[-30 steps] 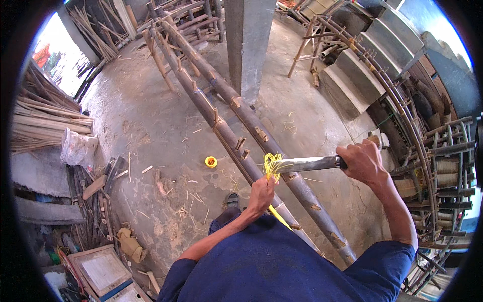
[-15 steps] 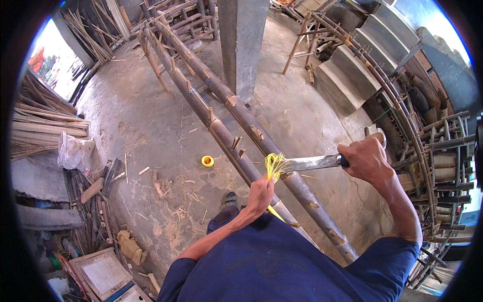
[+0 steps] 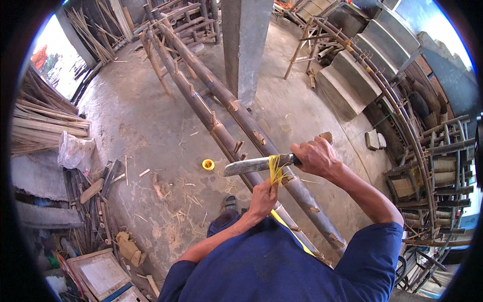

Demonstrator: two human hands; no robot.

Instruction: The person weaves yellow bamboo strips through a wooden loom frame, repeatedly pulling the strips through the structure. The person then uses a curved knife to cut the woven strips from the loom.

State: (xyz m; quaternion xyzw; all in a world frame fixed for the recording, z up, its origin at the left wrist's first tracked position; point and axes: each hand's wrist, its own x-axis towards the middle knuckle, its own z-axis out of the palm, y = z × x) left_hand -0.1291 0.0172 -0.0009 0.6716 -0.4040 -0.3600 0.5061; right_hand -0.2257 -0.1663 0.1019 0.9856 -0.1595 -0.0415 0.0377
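My left hand (image 3: 264, 197) is closed round a bunch of thin yellow strands (image 3: 276, 173), whose loose ends stick up above the fingers. A yellow strip (image 3: 294, 234) runs down beside my shirt, below that hand. My right hand (image 3: 318, 159) grips the dark handle of a large knife (image 3: 249, 166). Its broad blade points left, with the strands lying against it near the handle. Beneath both hands run two long bamboo poles (image 3: 241, 123), side by side, with short pegs standing up from them.
A yellow ring-shaped roll (image 3: 208, 164) lies on the floor left of the poles. A concrete pillar (image 3: 245, 55) stands beyond them. Bamboo strips (image 3: 45, 126) and wood scraps (image 3: 95, 196) are piled at left. Bamboo frames (image 3: 432, 171) and concrete blocks (image 3: 347, 83) line the right.
My right hand has moved left with the knife, so its blade now reaches past the yellow strands and over the poles. My left hand still holds the strands in nearly the same place.
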